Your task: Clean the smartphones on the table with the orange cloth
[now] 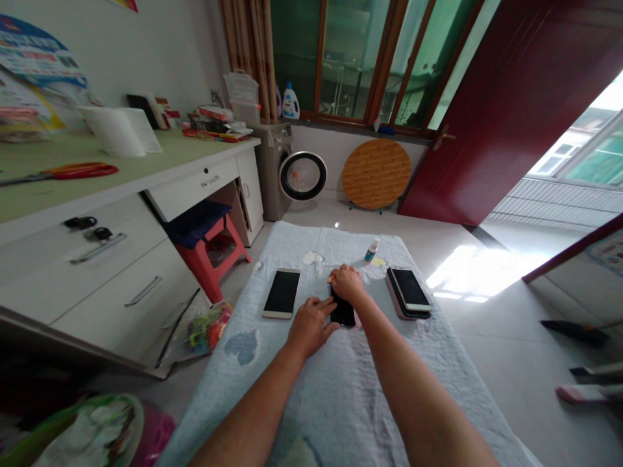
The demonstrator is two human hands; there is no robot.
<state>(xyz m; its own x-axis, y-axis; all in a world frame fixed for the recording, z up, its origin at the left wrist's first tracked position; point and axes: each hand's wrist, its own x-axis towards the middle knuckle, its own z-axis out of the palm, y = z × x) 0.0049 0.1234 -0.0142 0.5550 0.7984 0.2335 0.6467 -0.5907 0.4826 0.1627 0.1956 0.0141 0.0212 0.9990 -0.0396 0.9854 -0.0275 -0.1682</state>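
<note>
"The black phone (344,315), where does it lie exactly?"

"It lies flat on the cloth-covered table (228,392), about midway between the left and the right edge, in the part toward the far edge."

"And how does its long axis go?"

"It goes from the near side toward the far edge, with the near end turned a little to the right."

"Which hand is nearer to it?"

"Both are at it, so I would not choose one. The right hand (347,284) covers the far end; the left hand (307,324) comes from the left, with fingertips at the left long side."

"How open are they?"

"The left hand is rather flat, its thumb apart from the fingers, and it does not grasp anything. The right hand has its fingers bent downward. A small orange piece (331,279) shows beside them, but I cannot tell if it is gripped."

"What else is around?"

"To the left, a pale-framed phone (282,294); toward the right edge, a phone stack (411,290); near the far right corner, a small bottle (371,251)."
</note>
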